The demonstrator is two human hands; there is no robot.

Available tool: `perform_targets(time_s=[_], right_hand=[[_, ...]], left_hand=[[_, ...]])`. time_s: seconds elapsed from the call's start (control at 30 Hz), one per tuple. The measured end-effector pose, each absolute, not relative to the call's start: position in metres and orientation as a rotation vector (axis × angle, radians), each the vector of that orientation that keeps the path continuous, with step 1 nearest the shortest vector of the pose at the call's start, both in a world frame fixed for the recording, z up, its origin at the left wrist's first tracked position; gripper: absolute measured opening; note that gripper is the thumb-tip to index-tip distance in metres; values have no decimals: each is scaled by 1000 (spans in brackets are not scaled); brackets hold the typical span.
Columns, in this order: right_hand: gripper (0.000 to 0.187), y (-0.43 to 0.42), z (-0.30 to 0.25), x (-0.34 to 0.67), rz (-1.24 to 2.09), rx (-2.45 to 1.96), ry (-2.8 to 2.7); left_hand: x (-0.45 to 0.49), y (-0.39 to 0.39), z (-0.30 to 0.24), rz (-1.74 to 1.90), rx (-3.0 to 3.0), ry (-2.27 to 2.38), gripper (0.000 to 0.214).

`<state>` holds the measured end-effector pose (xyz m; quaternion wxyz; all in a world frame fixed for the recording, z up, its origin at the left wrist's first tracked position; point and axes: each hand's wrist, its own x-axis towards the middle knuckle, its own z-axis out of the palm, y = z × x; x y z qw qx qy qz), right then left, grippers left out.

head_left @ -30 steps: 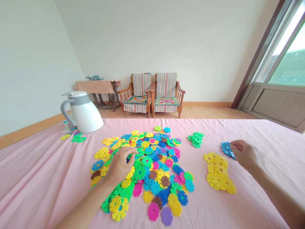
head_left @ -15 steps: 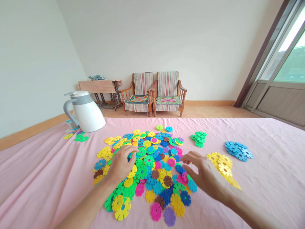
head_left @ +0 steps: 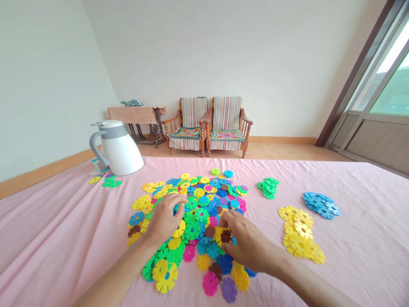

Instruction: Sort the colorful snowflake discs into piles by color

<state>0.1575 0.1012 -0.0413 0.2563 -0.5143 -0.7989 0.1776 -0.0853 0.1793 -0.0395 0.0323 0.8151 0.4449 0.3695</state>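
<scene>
A large heap of coloured plastic flower-shaped discs [head_left: 200, 204] lies on a pink bedsheet [head_left: 57, 243]. My left hand [head_left: 164, 219] is on the heap's left part, fingers pinched on a blue disc [head_left: 176, 208] that is mostly hidden. My right hand [head_left: 246, 243] rests on the heap's lower right, spread fingers over a yellow disc [head_left: 219, 234] and a brown disc [head_left: 226, 236]. To the right lie separate groups of yellow discs [head_left: 298, 233], blue discs [head_left: 322, 205] and green discs [head_left: 267, 188].
A white-and-grey insulated jug [head_left: 118, 148] stands at the sheet's far left, near a few yellow and green discs [head_left: 110, 182]. Beyond the sheet's far edge are a wooden floor, two striped armchairs [head_left: 207, 125] and a treadle sewing table [head_left: 137, 117].
My right hand has moved left from the right side of the heap onto its lower right discs. The blue discs now lie uncovered in their group. My left hand has barely moved.
</scene>
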Motion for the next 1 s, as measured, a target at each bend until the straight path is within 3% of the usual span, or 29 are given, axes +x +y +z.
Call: perform_targets(time_s=[0.37, 0.73, 1.0], right_hand=[[6, 119, -22, 171, 690, -1386, -1819], [22, 81, -35, 308, 652, -1716, -1756], [29, 85, -26, 286, 440, -1699, -1719]], left_hand=[[-84, 177, -38, 1155, 2504, 1368, 20], [-82, 178, -40, 1137, 2521, 1356, 21], [-83, 178, -40, 1141, 2528, 1355, 19]])
